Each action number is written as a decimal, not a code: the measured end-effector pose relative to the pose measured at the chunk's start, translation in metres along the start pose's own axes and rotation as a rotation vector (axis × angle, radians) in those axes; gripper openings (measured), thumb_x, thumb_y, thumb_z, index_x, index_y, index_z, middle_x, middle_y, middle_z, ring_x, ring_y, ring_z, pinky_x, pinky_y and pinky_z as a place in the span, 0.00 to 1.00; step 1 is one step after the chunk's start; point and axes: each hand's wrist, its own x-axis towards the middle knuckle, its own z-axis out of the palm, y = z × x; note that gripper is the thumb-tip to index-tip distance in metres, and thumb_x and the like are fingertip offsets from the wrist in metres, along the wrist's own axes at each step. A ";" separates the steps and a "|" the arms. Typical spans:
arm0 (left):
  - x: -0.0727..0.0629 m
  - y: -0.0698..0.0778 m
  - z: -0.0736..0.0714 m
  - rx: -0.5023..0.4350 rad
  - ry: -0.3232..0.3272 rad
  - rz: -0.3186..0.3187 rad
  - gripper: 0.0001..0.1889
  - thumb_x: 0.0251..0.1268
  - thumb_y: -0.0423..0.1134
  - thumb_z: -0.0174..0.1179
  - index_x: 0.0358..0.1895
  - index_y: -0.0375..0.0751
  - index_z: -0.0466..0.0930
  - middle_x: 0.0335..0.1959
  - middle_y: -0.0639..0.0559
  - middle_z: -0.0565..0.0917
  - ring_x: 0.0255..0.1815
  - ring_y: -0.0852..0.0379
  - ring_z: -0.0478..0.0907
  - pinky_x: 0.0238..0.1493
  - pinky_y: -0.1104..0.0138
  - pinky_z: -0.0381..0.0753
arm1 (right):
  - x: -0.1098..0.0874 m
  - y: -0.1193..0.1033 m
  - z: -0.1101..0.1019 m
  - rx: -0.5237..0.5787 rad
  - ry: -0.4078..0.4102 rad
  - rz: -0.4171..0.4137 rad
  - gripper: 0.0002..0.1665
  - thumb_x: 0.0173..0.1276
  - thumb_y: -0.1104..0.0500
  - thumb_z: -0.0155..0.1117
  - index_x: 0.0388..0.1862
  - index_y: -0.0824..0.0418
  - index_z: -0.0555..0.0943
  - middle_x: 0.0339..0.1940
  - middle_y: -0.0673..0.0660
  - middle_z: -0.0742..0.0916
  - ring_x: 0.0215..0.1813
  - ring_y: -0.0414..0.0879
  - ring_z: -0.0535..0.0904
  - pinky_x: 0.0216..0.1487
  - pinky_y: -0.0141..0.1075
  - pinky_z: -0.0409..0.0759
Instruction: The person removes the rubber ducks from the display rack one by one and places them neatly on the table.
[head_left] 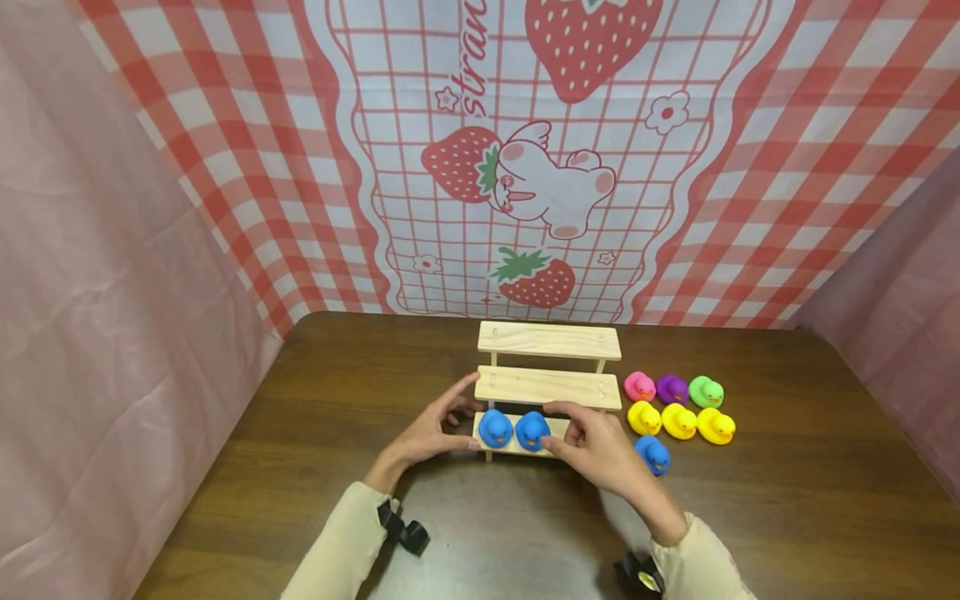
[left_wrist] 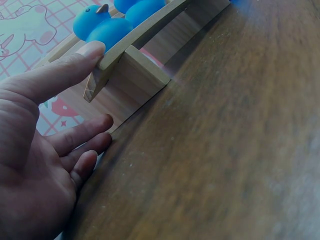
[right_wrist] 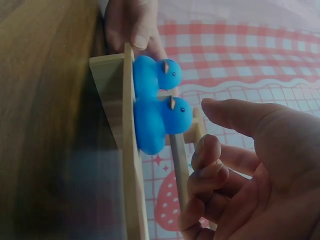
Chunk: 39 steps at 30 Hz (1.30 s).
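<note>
Two blue rubber ducks, a left one (head_left: 495, 428) and a right one (head_left: 532, 431), sit side by side on the bottom step of a three-tier wooden stand (head_left: 547, 387). My left hand (head_left: 431, 429) is at the stand's left side, its thumb touching the bottom step's end and its other fingers loose. Around the right duck, my right hand (head_left: 603, 446) has thumb and forefinger spread. The right wrist view shows a gap between that hand (right_wrist: 255, 170) and the nearer duck (right_wrist: 150, 127).
Right of the stand are pink (head_left: 640, 387), purple (head_left: 672, 388) and green (head_left: 707, 392) ducks, a row of yellow ducks (head_left: 678, 422) and one blue duck (head_left: 652, 455), partly behind my right hand. A strawberry-print cloth (head_left: 555, 167) hangs behind the wooden table (head_left: 300, 467).
</note>
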 end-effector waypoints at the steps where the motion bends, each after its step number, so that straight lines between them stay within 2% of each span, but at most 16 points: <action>1: 0.000 0.000 0.000 -0.001 0.000 -0.004 0.53 0.54 0.34 0.73 0.81 0.52 0.50 0.62 0.35 0.80 0.58 0.44 0.75 0.55 0.59 0.70 | 0.000 0.000 0.001 -0.001 -0.001 0.000 0.24 0.61 0.56 0.75 0.55 0.62 0.83 0.15 0.44 0.78 0.19 0.29 0.67 0.23 0.28 0.68; 6: 0.000 0.002 0.000 -0.009 0.001 0.002 0.53 0.54 0.33 0.73 0.81 0.50 0.50 0.62 0.34 0.80 0.58 0.40 0.75 0.55 0.59 0.69 | 0.001 0.000 0.006 -0.019 -0.021 0.007 0.23 0.61 0.55 0.75 0.55 0.60 0.83 0.15 0.43 0.78 0.18 0.30 0.68 0.27 0.29 0.68; 11: -0.001 0.003 0.000 -0.015 0.003 0.010 0.53 0.53 0.31 0.72 0.81 0.48 0.50 0.61 0.32 0.80 0.58 0.37 0.74 0.54 0.58 0.69 | 0.002 -0.001 0.011 -0.035 -0.054 0.026 0.22 0.62 0.54 0.74 0.54 0.57 0.83 0.15 0.43 0.77 0.18 0.31 0.68 0.24 0.29 0.68; 16: 0.000 0.002 0.001 -0.012 0.001 0.005 0.52 0.53 0.31 0.72 0.81 0.49 0.51 0.61 0.33 0.80 0.58 0.38 0.74 0.54 0.58 0.69 | 0.002 -0.002 0.016 -0.048 -0.062 0.040 0.23 0.61 0.54 0.74 0.54 0.58 0.83 0.15 0.43 0.76 0.17 0.31 0.68 0.21 0.28 0.68; 27: 0.001 0.002 0.001 0.002 0.004 0.003 0.52 0.54 0.33 0.73 0.81 0.50 0.50 0.61 0.34 0.81 0.56 0.46 0.75 0.55 0.57 0.70 | 0.002 -0.003 0.023 -0.120 -0.022 0.095 0.26 0.59 0.50 0.76 0.56 0.58 0.83 0.16 0.44 0.76 0.19 0.33 0.67 0.22 0.29 0.66; 39: 0.000 0.001 0.000 -0.003 0.002 0.001 0.52 0.54 0.32 0.72 0.81 0.50 0.51 0.61 0.34 0.81 0.58 0.42 0.75 0.55 0.58 0.69 | 0.002 -0.006 0.025 -0.133 0.012 0.111 0.23 0.60 0.52 0.76 0.53 0.57 0.84 0.15 0.44 0.75 0.19 0.33 0.67 0.22 0.29 0.65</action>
